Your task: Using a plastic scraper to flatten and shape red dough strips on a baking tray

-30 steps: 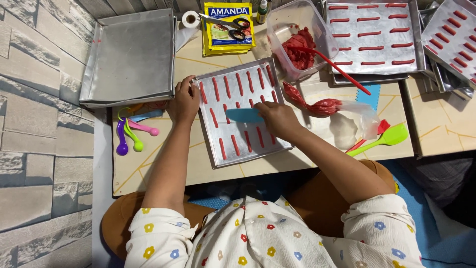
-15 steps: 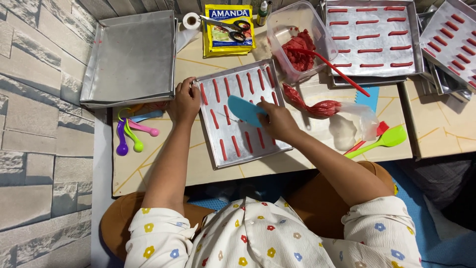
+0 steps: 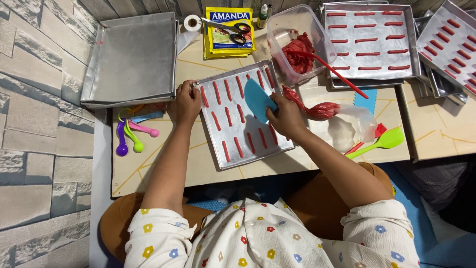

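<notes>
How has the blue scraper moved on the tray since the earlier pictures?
Yes. The blue scraper in the right hand went from lying flat mid-tray to tilted, nearer the far edge of the baking tray.

bright, even light falls from overhead across the whole view. the metal tray (image 3: 238,116) shows a soft sheen without hard glare, and the empty pan (image 3: 131,57) at 10 o'clock reflects dully. shadows are short and faint beneath the arms. focus is sharp at centre; the wide lens bends the stone wall (image 3: 39,124) at 9 o'clock.
</notes>
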